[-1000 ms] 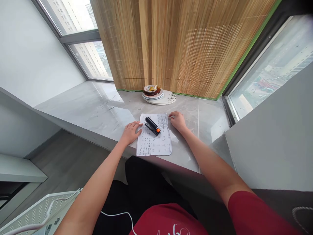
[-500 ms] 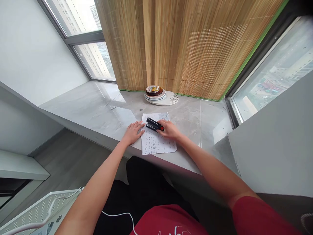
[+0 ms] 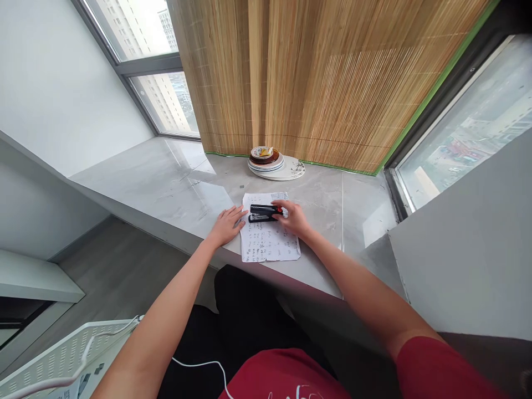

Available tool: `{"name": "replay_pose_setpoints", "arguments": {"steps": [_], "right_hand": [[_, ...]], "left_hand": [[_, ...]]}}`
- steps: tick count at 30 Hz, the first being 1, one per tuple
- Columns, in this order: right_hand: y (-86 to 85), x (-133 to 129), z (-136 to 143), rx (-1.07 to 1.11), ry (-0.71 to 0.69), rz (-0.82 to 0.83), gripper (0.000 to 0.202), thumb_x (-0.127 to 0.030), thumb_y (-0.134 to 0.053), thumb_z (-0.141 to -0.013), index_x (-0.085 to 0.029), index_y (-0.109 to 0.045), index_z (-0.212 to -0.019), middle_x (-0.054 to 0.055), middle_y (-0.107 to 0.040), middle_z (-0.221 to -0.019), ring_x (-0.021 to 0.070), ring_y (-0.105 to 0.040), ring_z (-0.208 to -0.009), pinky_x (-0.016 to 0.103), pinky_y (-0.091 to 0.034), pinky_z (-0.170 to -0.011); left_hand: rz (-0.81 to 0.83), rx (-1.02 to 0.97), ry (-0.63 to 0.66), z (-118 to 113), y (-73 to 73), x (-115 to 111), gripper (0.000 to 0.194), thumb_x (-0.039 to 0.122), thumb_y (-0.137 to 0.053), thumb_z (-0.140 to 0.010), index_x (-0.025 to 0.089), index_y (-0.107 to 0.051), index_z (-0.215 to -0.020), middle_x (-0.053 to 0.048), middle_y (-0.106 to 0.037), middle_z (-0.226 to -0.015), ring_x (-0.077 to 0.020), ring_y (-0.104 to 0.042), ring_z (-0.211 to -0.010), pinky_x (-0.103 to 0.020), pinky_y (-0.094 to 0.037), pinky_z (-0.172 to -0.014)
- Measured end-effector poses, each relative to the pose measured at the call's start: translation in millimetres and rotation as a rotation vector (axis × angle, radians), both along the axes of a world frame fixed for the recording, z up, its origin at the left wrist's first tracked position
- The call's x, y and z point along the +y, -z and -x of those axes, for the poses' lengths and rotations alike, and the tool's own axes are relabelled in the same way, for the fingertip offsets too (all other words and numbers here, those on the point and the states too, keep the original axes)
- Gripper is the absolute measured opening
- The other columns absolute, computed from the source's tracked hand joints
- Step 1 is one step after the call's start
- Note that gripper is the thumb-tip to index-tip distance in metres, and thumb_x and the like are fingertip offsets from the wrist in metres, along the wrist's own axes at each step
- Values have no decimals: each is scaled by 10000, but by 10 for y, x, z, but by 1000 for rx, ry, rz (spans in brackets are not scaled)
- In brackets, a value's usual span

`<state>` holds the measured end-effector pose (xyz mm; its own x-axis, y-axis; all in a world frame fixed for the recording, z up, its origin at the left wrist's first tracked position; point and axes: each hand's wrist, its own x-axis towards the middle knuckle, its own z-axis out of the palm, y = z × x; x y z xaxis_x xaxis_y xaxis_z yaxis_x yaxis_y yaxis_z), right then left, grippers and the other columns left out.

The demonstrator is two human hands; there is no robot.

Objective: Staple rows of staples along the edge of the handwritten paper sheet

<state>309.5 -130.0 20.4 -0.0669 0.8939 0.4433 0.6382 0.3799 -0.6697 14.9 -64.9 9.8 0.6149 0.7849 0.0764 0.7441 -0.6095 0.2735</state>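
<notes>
Handwritten paper sheets (image 3: 272,244) lie near the front edge of the grey stone sill. A black stapler (image 3: 262,213) with a red spot at its right end is over the upper part of the paper, roughly level. My right hand (image 3: 293,217) grips the stapler's right end between thumb and fingers. My left hand (image 3: 227,225) lies flat with its fingers spread, the fingertips at the paper's left edge, close to the stapler's left end.
Stacked plates and small dishes (image 3: 266,160) stand at the back of the sill (image 3: 166,183), before a bamboo blind (image 3: 307,83). Windows flank the blind. A white perforated basket (image 3: 62,354) with a white cable is at the lower left.
The stapler has turned from a slant to nearly level, and my right hand has shifted slightly right with it. My left hand remains in place on the sill.
</notes>
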Motion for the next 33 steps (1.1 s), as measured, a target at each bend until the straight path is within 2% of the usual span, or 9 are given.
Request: {"name": "replay_pose_setpoints", "arguments": {"steps": [2,5,8,11,13,15,21,33], "right_hand": [[-21,-9,-18,30,69,-62,263,-400,-584,-988,-259,-771,-1107,77,-777,-1135,277,-679,-1073,442,-532,-1029],[-30,-10,-41,68,200,-120,422,-451,-460,-1048,-248,-734,-800,76,-724,-870,243,-652,-875,383,-537,-876],[-4,19,-57,117,169,-90,428,-412,-469,-1014,-238,-636,-661,24,-589,-647,184,-549,-653,325,-458,-682],[21,54,-59,126,138,-86,436,-375,-507,-951,-234,-416,-549,-25,-409,-562,128,-369,-569,297,-322,-595],[24,68,-52,144,139,-73,458,-359,-510,-917,-237,-269,-547,-44,-270,-558,114,-250,-572,299,-242,-576],[20,74,-44,203,134,-41,450,-344,-506,-895,-241,-211,-571,-51,-201,-577,109,-200,-584,301,-201,-572],[26,96,-37,289,138,2,409,-303,-514,-834,-249,-191,-589,-53,-174,-601,107,-186,-603,297,-183,-573],[80,135,-18,253,178,-37,398,-259,-514,-810,-245,-168,-612,-53,-154,-622,110,-154,-625,308,-140,-575]], "left_hand": [[2,-5,-3,-3,-5,-4,519,469,-375,-1107,359,-505,-1598,25,-373,-1733,-295,-262,-1638,-590,-211,-1336],[-1,-10,-6,-6,-11,-7,514,469,-382,-1104,362,-513,-1589,29,-382,-1728,-294,-271,-1635,-586,-216,-1336],[-1,-21,-9,-4,-9,-5,508,464,-395,-1101,353,-526,-1579,26,-396,-1721,-295,-284,-1630,-588,-222,-1334],[7,-33,-11,-3,-10,-5,507,463,-404,-1097,339,-533,-1572,22,-397,-1720,-300,-287,-1628,-598,-224,-1330],[9,-35,-11,-4,-12,-7,505,465,-406,-1096,336,-540,-1565,20,-398,-1720,-301,-291,-1626,-595,-228,-1329],[6,-32,-13,-5,-13,-9,501,469,-405,-1096,339,-545,-1560,20,-403,-1718,-299,-295,-1625,-586,-233,-1330],[-7,-35,-15,-4,-9,-10,495,464,-416,-1096,342,-546,-1557,19,-419,-1710,-294,-302,-1622,-569,-234,-1332],[11,-112,10,16,19,15,498,465,-451,-1087,305,-546,-1550,-29,-445,-1697,-326,-316,-1611,-570,-217,-1317]]}}
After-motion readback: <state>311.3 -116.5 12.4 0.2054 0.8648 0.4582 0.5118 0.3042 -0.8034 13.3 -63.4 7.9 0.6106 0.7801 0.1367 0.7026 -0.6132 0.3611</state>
